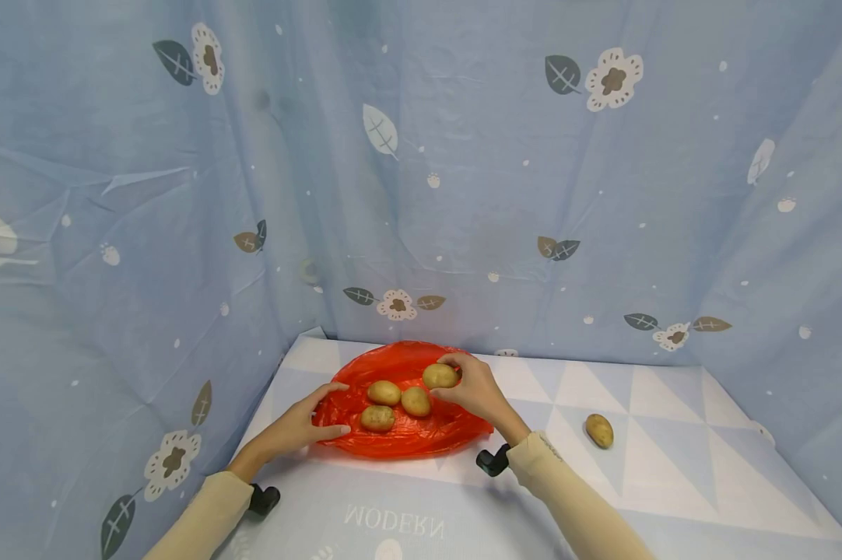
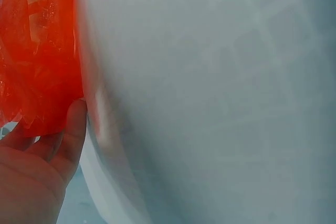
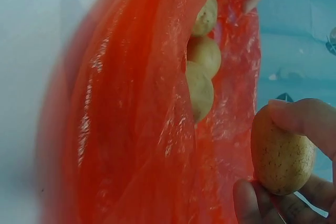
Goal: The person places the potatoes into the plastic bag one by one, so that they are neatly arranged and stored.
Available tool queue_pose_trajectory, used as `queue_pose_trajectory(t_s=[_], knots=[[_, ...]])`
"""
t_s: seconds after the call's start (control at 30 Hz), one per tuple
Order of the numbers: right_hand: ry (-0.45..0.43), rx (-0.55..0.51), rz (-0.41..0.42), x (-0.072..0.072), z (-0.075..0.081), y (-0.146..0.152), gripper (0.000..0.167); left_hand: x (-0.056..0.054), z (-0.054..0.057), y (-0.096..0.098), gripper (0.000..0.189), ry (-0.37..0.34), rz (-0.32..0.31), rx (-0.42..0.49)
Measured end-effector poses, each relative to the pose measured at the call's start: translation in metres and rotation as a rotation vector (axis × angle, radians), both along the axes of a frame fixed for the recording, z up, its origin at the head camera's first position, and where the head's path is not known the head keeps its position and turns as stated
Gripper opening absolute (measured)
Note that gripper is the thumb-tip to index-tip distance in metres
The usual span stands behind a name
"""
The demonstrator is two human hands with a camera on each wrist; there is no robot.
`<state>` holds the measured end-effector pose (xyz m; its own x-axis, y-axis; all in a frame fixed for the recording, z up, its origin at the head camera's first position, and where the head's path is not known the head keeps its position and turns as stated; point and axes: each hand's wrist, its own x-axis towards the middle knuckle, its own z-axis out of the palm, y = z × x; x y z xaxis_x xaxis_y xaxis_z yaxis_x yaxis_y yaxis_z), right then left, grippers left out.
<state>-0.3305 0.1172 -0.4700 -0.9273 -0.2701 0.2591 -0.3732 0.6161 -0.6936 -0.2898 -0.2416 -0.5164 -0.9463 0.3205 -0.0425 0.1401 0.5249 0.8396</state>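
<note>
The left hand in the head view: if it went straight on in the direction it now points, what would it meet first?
The red bag, whose left edge the left hand appears to touch; then probably the potatoes inside, though depth is unclear.

Bag (image 1: pixel 365 445): solid bright red, orange-red where light passes through, pale glints along creases. Potatoes (image 1: pixel 377 418) in it: yellow-tan. Potato at 4 o'clock in right wrist view (image 3: pixel 281 153): yellow-brown, fine dark speckles. Lone potato (image 1: pixel 599 431), 3 o'clock of bag: yellow-brown, darker mottling. Bench (image 1: pixel 662 467): white and pale blue-grey triangles; plain pale grey-blue at 6 o'clock, white "MODERN" lettering. Curtain (image 1: pixel 477 202): light blue, small white dots, white flowers with brown centres, leaves dark grey, brown or white. Sleeves (image 1: pixel 577 502), 4 and 8 o'clock of bag: plain cream. Wrist devices (image 1: pixel 492 461): black.
</note>
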Motion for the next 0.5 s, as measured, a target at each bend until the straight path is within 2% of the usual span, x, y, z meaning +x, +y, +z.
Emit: queue_pose_trajectory(t_s=[0.2,0.5], knots=[[-0.034,0.037,-0.019,-0.008,0.001,-0.012,0.049,0.002,0.0,0.0,0.077,-0.004,0.003,0.0],[-0.079,0.035,0.029,-0.021,0.003,-0.024,0.042,0.0,0.0,0.0,0.077,-0.005,-0.005,0.014]])
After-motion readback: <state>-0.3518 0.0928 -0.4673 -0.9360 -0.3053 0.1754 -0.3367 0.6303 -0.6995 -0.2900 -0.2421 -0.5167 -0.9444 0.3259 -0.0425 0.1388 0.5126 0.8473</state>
